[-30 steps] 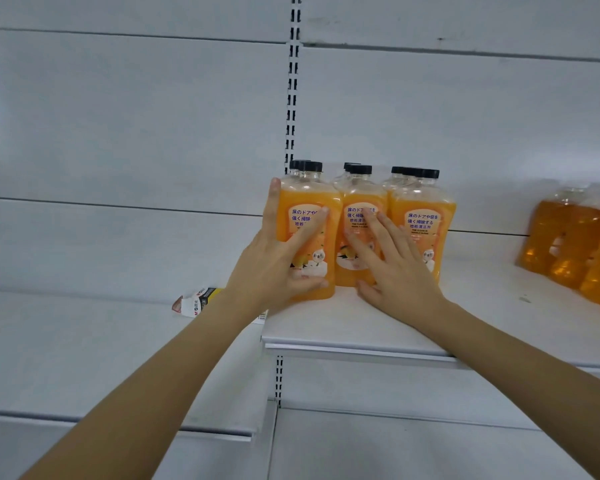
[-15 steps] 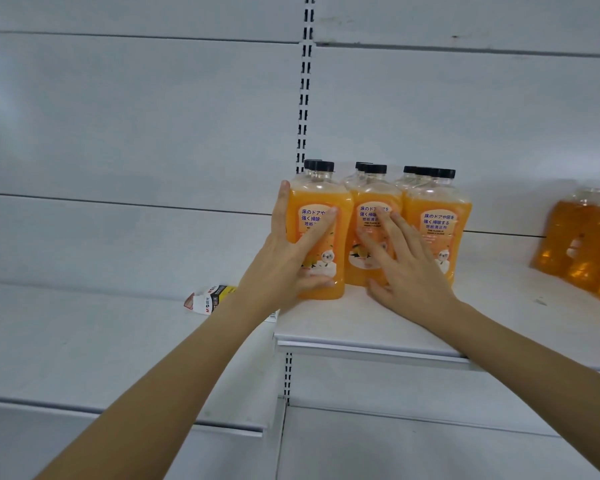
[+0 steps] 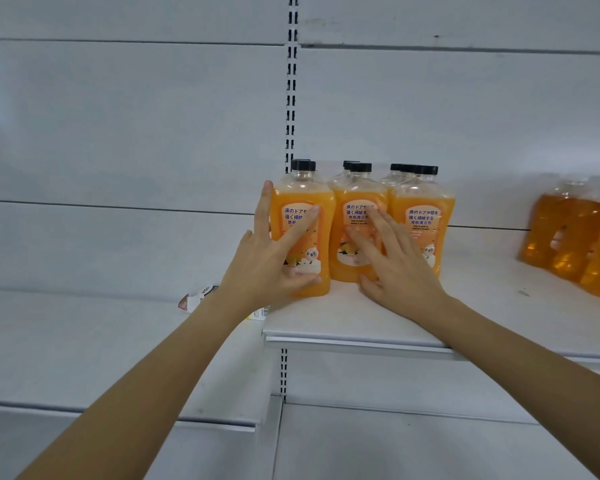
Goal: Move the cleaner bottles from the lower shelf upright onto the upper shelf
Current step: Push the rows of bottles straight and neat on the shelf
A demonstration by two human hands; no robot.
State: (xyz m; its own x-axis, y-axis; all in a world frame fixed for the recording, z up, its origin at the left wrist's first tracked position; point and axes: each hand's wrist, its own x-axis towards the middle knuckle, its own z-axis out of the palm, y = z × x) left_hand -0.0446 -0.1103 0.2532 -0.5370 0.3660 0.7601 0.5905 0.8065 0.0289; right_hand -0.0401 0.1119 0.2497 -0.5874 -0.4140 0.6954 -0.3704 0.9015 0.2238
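Bottles: three columns of orange cleaner bottles with black caps stand upright on the upper shelf [image 3: 354, 327], close together, with more rows behind the front three.
Left hand: the left hand [image 3: 269, 266] lies against the left front bottle [image 3: 293, 195], with the thumb up its left side and the fingers [image 3: 302, 232] spread flat across the label and lower front.
Right hand: the right hand [image 3: 400, 268] rests on the middle front bottle [image 3: 355, 199]. Its fingers [image 3: 378, 220] are straight and fanned over the label, and its thumb is low by the base.
Third column: the right front bottle [image 3: 426, 216] stands just beside the middle one; no finger plainly rests on it.
Weight: the bottles are filled almost to the shoulder, so each is probably fairly heavy for its size (one would drag on the shelf rather than skid).
Stiffness: the clear plastic walls likely give a little under a squeeze but are not fragile.
Grip: the glossy label and smooth sides look slippery. The waisted middle of the body is the surest place to hold, with the neck under the cap as second choice.
Nudging: pushing low on the body should keep a tall bottle from tipping into those behind.
Nearby: darker orange bottles [image 3: 568, 237] stand well apart at the right, and a small printed packet [image 3: 196, 299] lies on the left-hand shelf [image 3: 84, 341].
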